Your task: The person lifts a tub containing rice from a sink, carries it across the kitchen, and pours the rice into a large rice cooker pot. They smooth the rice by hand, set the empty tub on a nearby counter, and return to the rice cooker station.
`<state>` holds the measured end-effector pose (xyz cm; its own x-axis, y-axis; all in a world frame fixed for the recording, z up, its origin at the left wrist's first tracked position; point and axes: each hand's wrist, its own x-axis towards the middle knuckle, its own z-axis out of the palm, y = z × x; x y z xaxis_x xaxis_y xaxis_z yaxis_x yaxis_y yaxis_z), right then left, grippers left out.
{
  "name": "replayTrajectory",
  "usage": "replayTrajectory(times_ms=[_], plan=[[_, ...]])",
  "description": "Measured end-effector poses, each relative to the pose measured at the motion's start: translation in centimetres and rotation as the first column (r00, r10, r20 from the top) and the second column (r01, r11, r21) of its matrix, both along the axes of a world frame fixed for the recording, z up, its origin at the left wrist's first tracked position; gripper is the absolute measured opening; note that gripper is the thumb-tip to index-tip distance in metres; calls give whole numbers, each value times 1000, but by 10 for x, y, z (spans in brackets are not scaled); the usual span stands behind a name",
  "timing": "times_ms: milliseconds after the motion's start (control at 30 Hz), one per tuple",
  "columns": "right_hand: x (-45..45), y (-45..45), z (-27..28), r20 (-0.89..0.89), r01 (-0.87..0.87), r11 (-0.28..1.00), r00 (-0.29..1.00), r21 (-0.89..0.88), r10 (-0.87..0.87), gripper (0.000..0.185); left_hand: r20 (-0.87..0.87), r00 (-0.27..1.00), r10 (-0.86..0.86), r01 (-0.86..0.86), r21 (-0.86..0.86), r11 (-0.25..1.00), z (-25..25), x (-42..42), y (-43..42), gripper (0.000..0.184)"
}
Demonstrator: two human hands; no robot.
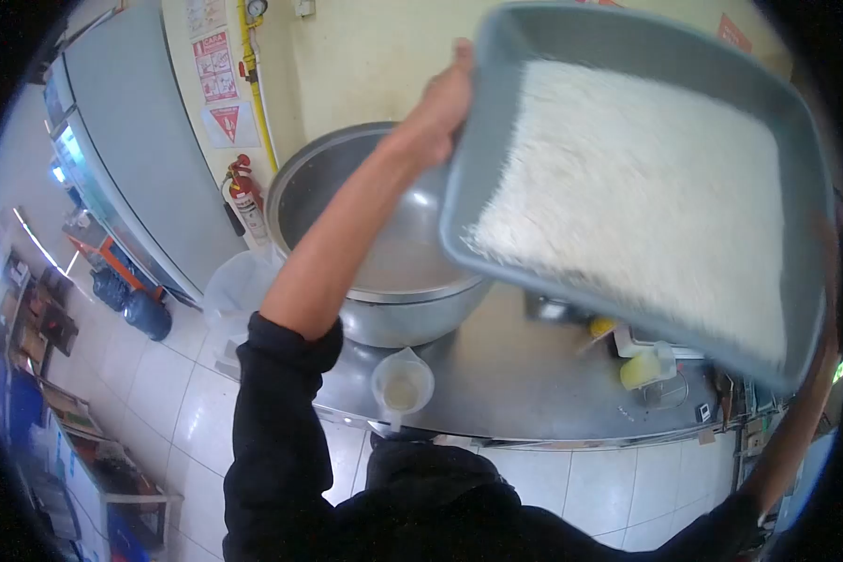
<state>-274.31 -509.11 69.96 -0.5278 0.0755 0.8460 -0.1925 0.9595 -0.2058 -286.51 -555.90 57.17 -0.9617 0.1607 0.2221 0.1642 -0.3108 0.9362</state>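
Grey tub point(482, 159) of white grains point(646, 197), held up above metal desk point(515, 384), tilted, partly covering view of large metal bowl point(412, 323). Left hand point(440, 110): grip closed on tub's left side, thumb upward near rim, fingers hidden. Right hand point(828, 272): at tub's right side, dim, blurred; cannot tell how closed grip is. Translucent jug point(405, 382) near desk's front edge.

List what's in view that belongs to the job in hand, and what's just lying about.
Job in hand:
Grey tub, held up by the left hand, with the right hand blurred at its other side
White contents
Large metal bowl, probably

Apparently just lying about:
Fire extinguisher
Blue bottles on the floor
Wall posters
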Motion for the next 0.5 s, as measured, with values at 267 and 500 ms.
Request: replayTrajectory(times_ms=[267, 500], plan=[[-142, -289, 14, 129, -426, 823, 903, 375, 409, 48, -24, 872, 489, -483, -209, 850, -71, -17, -179, 84], [-217, -399, -92, 207, -547, 698, 832, 462, 515, 29, -451, 699, 554, -709, -338, 619, -131, 32, -240, 77]])
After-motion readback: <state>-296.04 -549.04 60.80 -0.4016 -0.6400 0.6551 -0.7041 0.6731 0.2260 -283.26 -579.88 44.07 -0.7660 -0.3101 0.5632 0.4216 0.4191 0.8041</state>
